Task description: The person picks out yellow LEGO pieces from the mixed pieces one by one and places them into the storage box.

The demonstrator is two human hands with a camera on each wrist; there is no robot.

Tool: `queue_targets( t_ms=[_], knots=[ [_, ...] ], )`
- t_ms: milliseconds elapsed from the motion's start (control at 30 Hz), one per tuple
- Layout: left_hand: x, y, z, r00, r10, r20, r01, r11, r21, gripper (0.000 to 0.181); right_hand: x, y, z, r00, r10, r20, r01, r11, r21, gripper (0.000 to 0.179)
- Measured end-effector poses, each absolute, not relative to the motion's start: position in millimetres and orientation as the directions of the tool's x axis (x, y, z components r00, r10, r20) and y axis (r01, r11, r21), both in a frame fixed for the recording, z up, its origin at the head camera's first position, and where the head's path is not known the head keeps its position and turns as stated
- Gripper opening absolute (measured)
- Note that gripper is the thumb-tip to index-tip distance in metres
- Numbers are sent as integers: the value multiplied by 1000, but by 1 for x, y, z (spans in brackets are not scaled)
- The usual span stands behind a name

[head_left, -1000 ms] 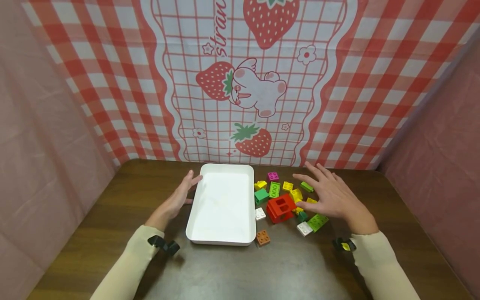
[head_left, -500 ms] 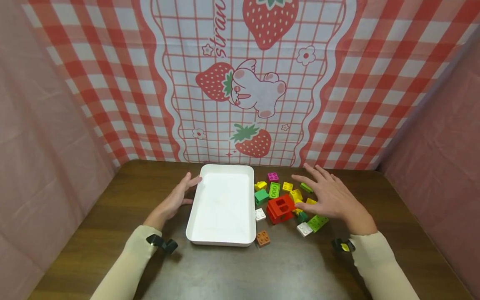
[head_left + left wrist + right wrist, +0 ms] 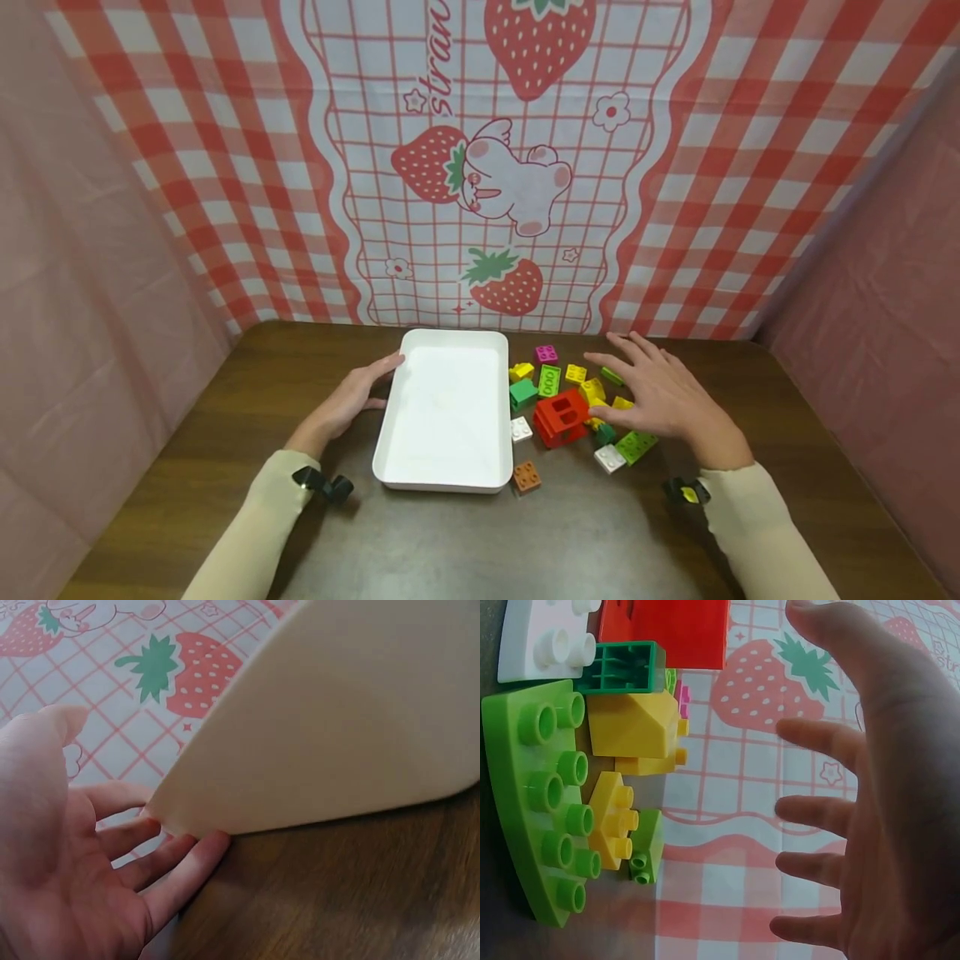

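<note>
A white rectangular tray [image 3: 442, 408] with nothing in it lies on the table. My left hand [image 3: 347, 404] is at the tray's left side, its fingertips touching the outer wall [image 3: 315, 727]. Those fingers are extended, not wrapped round the rim. Over the right part of a pile of toy building blocks hovers my right hand [image 3: 667, 396], fingers spread and holding nothing. Beneath and beside it are a red window block [image 3: 561, 417], a green plate block [image 3: 544, 795], a white block [image 3: 610, 457] and several yellow blocks [image 3: 630, 724]. The hand partly hides some blocks.
Between tray and red block sit a green block [image 3: 522, 392] and another white block [image 3: 521, 429]. A brown block [image 3: 527, 477] lies by the tray's near right corner; a magenta one [image 3: 546, 354] is at the back. A strawberry-print cloth [image 3: 480, 167] hangs behind the wooden table [image 3: 480, 550].
My left hand has shifted slightly, its fingers drawn closer together at the tray's edge. The right hand stays almost still, and the tray and blocks have not visibly moved.
</note>
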State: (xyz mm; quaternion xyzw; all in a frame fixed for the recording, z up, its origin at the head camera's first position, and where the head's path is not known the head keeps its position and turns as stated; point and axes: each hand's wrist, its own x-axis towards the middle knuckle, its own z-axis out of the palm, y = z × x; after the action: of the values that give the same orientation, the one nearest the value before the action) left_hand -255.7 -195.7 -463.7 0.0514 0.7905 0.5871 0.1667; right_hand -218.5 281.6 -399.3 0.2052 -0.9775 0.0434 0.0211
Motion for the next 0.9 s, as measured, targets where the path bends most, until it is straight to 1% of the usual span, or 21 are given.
queue_targets(
  t_ms=[133,267,367,533,800,900],
  knots=[
    [-256,-198,-467,-940,296,-171,-77,303,950,74,-220,281,-400,-912,-404,64,-408,911,-55,84],
    [-255,-202,-470,-936,332,-121,-11,316,949,65,-220,281,-401,-912,-406,66,-409,911,-48,83],
    [-255,-206,-472,-932,353,-85,47,350,936,61,-220,281,-401,-914,-400,66,-404,914,-46,81],
    [-257,-209,-475,-932,358,-59,97,403,910,65,-220,282,-400,-916,-396,64,-399,916,-44,78],
    [-258,-211,-480,-935,354,25,191,444,876,71,-220,284,-399,-915,-398,72,-401,915,-41,80],
    [-258,-211,-480,-934,355,37,202,440,875,74,-220,283,-399,-914,-401,69,-404,914,-47,79]
  ],
)
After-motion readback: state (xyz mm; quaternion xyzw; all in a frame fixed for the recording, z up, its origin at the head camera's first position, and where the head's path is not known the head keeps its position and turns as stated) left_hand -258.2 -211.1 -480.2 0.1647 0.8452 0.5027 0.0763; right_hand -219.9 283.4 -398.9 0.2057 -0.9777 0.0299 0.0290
